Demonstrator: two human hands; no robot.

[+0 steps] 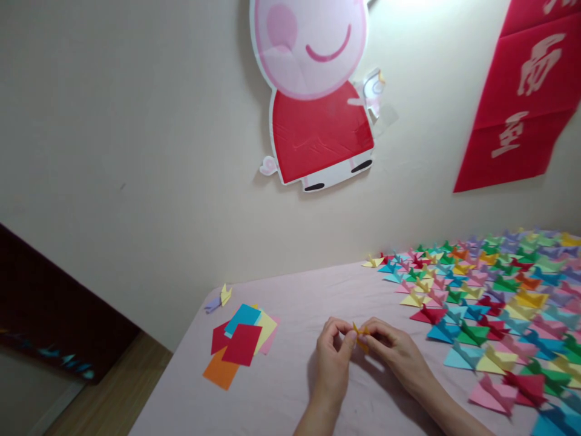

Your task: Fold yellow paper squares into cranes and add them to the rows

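Note:
Between my two hands, just above the pale pink cloth, is a small folded piece of orange-yellow paper (362,336), narrow and pointed at the top. My left hand (334,343) pinches it from the left between thumb and fingers. From the right, my right hand (385,340) grips its other side with the fingertips. Part of the paper is hidden behind the fingers. To the left lie loose square paper sheets (243,345) in red, blue, yellow, pink and orange, overlapping one another. Rows of folded paper cranes (494,361) in many colours spread out right of my right hand.
A yellow folded piece (226,295) and a purple folded piece (212,304) lie at the far left corner of the cloth-covered surface (290,303). Behind it, the wall carries a cartoon pig cutout (322,136) and a red banner (508,127). Wooden floor (113,381) shows lower left.

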